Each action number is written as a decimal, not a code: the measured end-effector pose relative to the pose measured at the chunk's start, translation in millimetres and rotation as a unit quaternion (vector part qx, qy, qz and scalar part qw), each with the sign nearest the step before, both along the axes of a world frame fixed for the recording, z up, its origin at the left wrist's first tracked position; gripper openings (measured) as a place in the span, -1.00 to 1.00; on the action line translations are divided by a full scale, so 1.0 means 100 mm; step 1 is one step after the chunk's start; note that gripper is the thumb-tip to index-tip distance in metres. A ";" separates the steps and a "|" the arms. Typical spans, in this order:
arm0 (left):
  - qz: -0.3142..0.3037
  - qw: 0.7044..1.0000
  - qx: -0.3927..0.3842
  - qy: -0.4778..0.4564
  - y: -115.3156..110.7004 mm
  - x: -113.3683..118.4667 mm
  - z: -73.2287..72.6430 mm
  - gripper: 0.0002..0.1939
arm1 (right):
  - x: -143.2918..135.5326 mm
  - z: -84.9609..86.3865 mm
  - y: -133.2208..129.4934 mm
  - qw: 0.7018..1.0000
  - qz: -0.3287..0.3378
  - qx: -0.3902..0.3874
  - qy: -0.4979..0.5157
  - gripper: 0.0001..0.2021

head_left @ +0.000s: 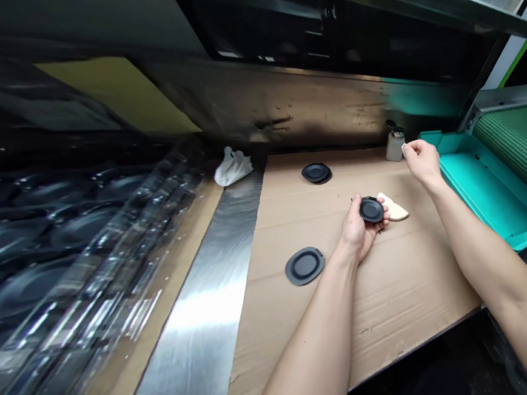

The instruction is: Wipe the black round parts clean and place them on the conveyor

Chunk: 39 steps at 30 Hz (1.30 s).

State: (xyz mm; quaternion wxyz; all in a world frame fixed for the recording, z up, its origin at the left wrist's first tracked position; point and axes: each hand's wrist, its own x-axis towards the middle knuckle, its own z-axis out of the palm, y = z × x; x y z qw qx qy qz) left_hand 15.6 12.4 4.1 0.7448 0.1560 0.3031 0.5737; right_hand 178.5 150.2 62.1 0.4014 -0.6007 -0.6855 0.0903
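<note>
My left hand (360, 229) is closed around a dark oval plastic cover (371, 210), its flat face turned up. Just past those fingertips, a cream wedge-shaped pad (393, 208) lies on the cardboard. My right hand (423, 159) is raised with thumb and fingers pinched on a small white piece (404, 148), whose material I cannot make out. It is beside a squarish dispenser bottle (395, 145) with a metal-looking top. Another dark oval cover (304, 265) rests left of my left forearm. Farther back are dark covers (316, 172) that overlap.
Brown cardboard (273, 324) covers the worktop beside a bare metal strip (198, 294). Clear plastic trays (83, 285) with dark parts fill the left. A crumpled white cloth (232, 166) sits at the back. At right stand a teal tray (491, 192) and a green ribbed belt (522, 147).
</note>
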 end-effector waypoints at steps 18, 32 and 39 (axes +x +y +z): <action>-0.024 0.999 0.011 -0.038 0.09 0.02 -0.07 -0.46 | 0.08 0.65 1.02 0.926 0.046 -0.042 -0.373 -0.76; -0.025 0.999 0.016 -0.029 0.08 0.02 -0.05 -0.45 | 0.07 0.69 1.01 0.928 0.040 -0.044 -0.368 -0.75; -0.023 0.999 0.009 -0.025 0.08 0.02 -0.01 -0.42 | 0.04 0.80 1.00 0.951 0.037 -0.014 -0.307 -0.75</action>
